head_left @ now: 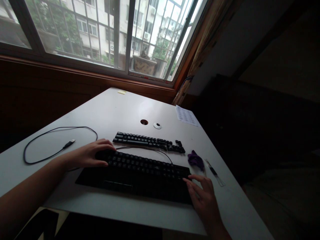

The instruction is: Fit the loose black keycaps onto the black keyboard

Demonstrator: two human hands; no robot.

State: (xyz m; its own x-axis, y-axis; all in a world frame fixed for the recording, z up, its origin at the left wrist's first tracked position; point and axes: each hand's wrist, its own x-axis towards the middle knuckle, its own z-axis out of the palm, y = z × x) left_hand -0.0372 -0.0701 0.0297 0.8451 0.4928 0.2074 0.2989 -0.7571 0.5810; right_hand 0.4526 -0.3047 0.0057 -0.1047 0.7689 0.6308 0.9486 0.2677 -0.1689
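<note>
A black keyboard [140, 184] lies across the near part of the white desk. Its wide front strip is bare and its back rows carry dark keycaps. My left hand [91, 154] holds the left end, thumb in front and fingers over the back. At the right end, the fingertips of my right hand [201, 190] are drawn together over the keys. Whatever lies between them is too small and dark to make out. Behind the keyboard sit rows of loose black keycaps [140, 139]. Right of these lie a crumpled purple cloth [195, 160] and a wire keycap puller [213, 171].
A black cable with a USB plug [69, 144] loops on the left. Farther back are a round desk hole [144, 122], its white cover [157, 125], a printed sheet [186, 115] and a yellow sticky note [122, 92]. A barred window [100, 33] stands beyond the desk.
</note>
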